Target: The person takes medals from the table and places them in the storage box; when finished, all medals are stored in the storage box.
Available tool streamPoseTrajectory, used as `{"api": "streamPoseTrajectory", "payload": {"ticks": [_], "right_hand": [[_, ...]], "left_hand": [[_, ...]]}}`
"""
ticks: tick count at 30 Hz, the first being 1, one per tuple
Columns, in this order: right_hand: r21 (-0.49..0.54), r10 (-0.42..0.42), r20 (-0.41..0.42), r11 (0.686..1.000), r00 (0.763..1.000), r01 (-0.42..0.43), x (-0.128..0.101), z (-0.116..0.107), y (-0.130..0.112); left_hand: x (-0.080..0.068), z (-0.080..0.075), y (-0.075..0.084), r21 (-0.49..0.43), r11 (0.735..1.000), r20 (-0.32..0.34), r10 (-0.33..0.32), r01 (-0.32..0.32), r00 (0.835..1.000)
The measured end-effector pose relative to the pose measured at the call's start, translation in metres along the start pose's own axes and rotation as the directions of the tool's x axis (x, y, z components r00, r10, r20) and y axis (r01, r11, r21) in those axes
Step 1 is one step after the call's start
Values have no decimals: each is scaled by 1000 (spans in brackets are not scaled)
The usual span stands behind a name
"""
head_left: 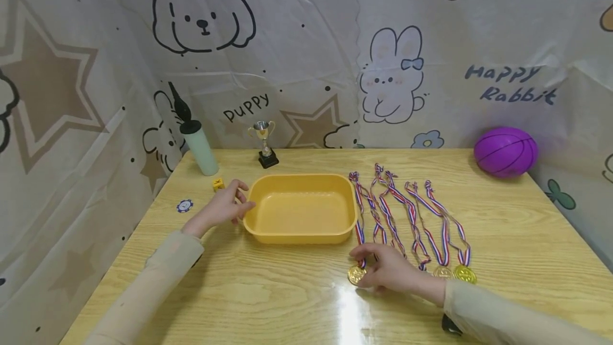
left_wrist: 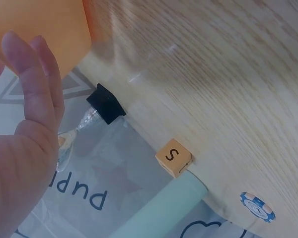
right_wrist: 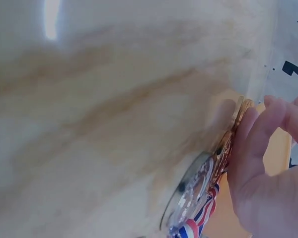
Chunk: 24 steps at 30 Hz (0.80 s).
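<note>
Off the near-right corner of the yellow tub [head_left: 300,239], your right hand [head_left: 394,270] meets the gold medal [head_left: 355,276], its grip unclear; your left hand [head_left: 221,209] looks relaxed. Pickup seems the step; next, pinch securely.

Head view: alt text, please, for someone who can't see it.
A person's right hand is at a gold medal on a wooden table, the left hand at a yellow tray. More ribboned medals lie to its right; a trophy and purple ball sit behind.

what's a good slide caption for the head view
Left hand at the left end of a yellow tray, right hand at a gold medal, small trophy standing behind.
</note>
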State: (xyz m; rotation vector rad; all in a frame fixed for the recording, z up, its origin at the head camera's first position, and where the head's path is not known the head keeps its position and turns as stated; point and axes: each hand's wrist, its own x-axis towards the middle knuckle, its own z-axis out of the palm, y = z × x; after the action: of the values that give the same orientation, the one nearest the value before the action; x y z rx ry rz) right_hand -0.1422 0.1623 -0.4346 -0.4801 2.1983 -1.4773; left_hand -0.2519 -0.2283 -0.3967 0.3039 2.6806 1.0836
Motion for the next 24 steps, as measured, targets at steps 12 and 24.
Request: {"api": "streamPoseTrajectory", "payload": {"ticks": [12, 24], "right_hand": [[-310, -114, -33, 946, 993, 98, 0, 1, -7], [-377, -151, -46, 918, 987, 123, 3, 3, 0]], "left_hand": [[2, 2, -3, 30, 1000, -3, -6, 6, 1000], [2, 4, -6, 33, 999, 6, -31, 31, 999]]}}
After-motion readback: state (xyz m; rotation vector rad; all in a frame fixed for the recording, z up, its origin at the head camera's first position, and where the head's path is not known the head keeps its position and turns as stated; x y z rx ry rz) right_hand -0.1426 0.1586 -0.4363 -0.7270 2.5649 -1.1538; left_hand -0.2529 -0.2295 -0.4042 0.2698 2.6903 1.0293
